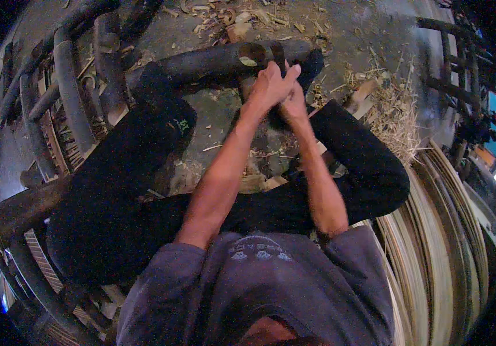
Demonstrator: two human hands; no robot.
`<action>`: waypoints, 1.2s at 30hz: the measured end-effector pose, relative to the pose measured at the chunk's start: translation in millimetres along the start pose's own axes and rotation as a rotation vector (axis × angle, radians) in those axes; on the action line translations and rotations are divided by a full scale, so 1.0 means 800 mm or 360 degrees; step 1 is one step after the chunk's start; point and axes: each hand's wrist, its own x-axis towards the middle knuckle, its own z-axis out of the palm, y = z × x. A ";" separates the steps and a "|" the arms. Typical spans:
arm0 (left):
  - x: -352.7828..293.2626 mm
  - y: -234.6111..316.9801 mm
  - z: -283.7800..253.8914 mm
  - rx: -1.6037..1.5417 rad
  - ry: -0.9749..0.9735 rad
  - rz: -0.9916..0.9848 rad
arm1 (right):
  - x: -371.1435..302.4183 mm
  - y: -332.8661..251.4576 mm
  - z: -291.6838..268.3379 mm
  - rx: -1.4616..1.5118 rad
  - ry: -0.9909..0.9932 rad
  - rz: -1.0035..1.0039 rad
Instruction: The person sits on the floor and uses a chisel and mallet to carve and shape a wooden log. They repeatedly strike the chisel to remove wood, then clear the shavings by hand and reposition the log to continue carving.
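Observation:
Ahead of me my left hand (pixel 272 86) and my right hand (pixel 294 102) are close together, the left partly over the right. Both look closed, with one digit of the upper hand sticking out. What they grip is mostly hidden; a dark, narrow piece (pixel 277 54) rises just beyond the fingers, its kind unclear. Right behind them lies a thick, dark rounded beam (pixel 201 64), running left to right, with a hollow and a pale oval patch near the hands. My legs in black trousers (pixel 369 155) are spread to either side.
Dark bent timber pieces (pixel 72 81) form a frame at left. A bundle of long pale strips (pixel 427 230) curves along the right. Shavings (pixel 395 109) pile up beyond my right knee, and wood chips (pixel 265 17) litter the floor at the far side.

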 end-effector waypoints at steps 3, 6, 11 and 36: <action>-0.002 -0.024 -0.020 0.0393 -0.0242 0.0017 | -0.018 0.081 0.027 -0.0120 0.0178 0.0147; 0.012 -0.046 -0.034 0.0485 -0.0383 -0.0021 | -0.024 0.119 0.063 -0.0120 0.0585 -0.0012; 0.020 -0.052 -0.009 0.0220 -0.0306 -0.0115 | -0.012 0.023 0.032 -0.0388 0.0146 0.0211; 0.051 -0.024 0.054 -0.0969 0.0397 -0.0396 | 0.114 -0.038 -0.074 -0.1375 -0.1111 0.0080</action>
